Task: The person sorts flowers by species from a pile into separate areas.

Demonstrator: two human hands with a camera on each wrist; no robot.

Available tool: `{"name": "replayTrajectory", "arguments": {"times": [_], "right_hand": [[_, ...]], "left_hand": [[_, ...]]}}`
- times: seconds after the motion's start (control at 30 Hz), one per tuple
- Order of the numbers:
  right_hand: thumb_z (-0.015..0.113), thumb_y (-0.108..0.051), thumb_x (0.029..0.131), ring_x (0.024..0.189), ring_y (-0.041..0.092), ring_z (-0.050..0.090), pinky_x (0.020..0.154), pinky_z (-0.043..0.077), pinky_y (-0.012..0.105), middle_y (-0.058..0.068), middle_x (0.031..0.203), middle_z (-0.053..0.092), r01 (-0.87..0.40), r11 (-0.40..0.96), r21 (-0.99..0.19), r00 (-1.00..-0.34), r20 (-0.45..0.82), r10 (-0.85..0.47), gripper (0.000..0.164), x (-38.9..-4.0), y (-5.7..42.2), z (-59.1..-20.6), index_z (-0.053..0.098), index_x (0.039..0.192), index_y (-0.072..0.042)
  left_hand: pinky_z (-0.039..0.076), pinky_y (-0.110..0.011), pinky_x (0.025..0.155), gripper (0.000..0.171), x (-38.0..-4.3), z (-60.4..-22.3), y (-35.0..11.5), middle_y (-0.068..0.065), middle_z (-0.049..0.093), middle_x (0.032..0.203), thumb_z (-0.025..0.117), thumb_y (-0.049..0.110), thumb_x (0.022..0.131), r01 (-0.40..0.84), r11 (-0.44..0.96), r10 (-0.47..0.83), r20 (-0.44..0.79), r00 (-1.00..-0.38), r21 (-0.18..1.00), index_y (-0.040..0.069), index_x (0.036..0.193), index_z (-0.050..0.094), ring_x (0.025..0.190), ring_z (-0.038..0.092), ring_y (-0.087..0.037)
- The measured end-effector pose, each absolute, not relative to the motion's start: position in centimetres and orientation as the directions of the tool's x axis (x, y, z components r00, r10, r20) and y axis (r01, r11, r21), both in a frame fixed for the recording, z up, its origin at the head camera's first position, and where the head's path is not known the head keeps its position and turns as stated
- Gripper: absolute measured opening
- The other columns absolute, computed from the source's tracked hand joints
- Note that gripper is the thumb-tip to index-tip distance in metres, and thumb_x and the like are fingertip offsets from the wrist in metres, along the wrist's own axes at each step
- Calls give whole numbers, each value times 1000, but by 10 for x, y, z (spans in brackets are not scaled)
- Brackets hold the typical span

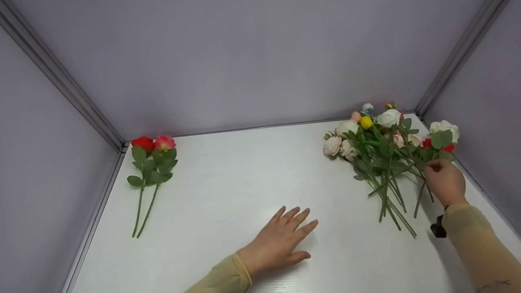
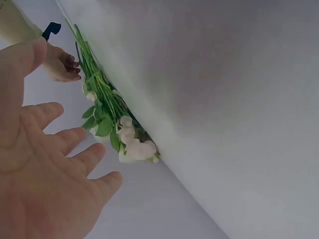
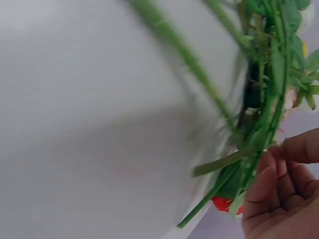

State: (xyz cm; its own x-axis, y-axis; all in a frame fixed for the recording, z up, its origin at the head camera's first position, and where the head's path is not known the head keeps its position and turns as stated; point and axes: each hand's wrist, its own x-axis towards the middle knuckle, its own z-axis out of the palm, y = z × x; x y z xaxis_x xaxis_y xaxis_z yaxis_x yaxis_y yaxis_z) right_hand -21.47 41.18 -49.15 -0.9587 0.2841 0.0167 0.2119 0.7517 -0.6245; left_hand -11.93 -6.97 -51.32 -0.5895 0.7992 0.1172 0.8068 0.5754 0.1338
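My right hand [image 1: 445, 182] is at the right side of the pile, thumb and forefinger pinching a flower stem [image 3: 224, 163]. The stem appears to belong to the white rose [image 1: 444, 129] just above the fingers, though leaves partly hide the join. Left of it lies a heap of artificial flowers: white roses, pale pink blooms [image 1: 332, 146], a yellow tulip [image 1: 366, 122] and red blooms partly hidden by leaves. My left hand [image 1: 279, 240] is over the front middle of the table, fingers spread and holding nothing.
On the far left of the white table [image 1: 228, 183] lie a red rose [image 1: 143, 143] and a pink rose [image 1: 165, 142], side by side, stems toward me. Grey panels [image 1: 260, 61] enclose the table at the back and both sides. Several stems cross in the heap.
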Motion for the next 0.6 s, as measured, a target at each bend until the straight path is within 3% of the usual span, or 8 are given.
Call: {"name": "replayTrajectory", "arguments": {"times": [0.13, 0.23, 0.43, 0.53, 0.6], "right_hand": [[45, -36, 106, 88, 36, 60, 70, 48, 44, 25, 109, 64, 153, 803, -576, -968, 75, 239, 48, -215, 401, -497, 63, 122, 6], [47, -44, 106, 77, 31, 61, 63, 47, 41, 21, 98, 68, 167, 806, -567, -966, 71, 250, 54, -220, 395, -495, 68, 115, 5], [52, -56, 101, 56, 23, 51, 49, 42, 38, 3, 61, 59, 279, 732, -622, -947, -52, 317, 62, -232, 398, -495, 67, 77, -1], [55, -54, 99, 63, 21, 53, 55, 46, 38, 3, 69, 64, 330, 634, -699, -930, -125, 347, 58, -233, 396, -492, 72, 86, 0], [56, -54, 99, 76, 20, 56, 64, 50, 36, 6, 90, 69, 356, 560, -748, -918, -169, 359, 60, -232, 393, -490, 73, 108, 3]], "left_hand": [[21, -52, 123, 78, -113, -521, -60, -9, 27, 167, 55, 60, 101, 817, 563, 811, 108, -575, 125, 23, 164, 27, 152, 27, -29], [23, -52, 122, 78, -110, -523, -56, -9, 28, 167, 53, 61, 101, 829, 547, 822, 115, -558, 115, 22, 163, 28, 152, 28, -29], [23, -52, 122, 77, -106, -522, -52, -9, 26, 167, 51, 61, 102, 837, 530, 832, 104, -544, 137, 22, 164, 27, 152, 27, -28], [22, -51, 123, 76, -105, -523, -52, -8, 25, 168, 51, 60, 102, 835, 527, 834, 92, -544, 159, 22, 164, 26, 153, 26, -28], [21, -51, 123, 76, -105, -524, -53, -8, 24, 168, 50, 59, 103, 833, 529, 833, 85, -546, 164, 23, 164, 25, 153, 25, -27]]}}
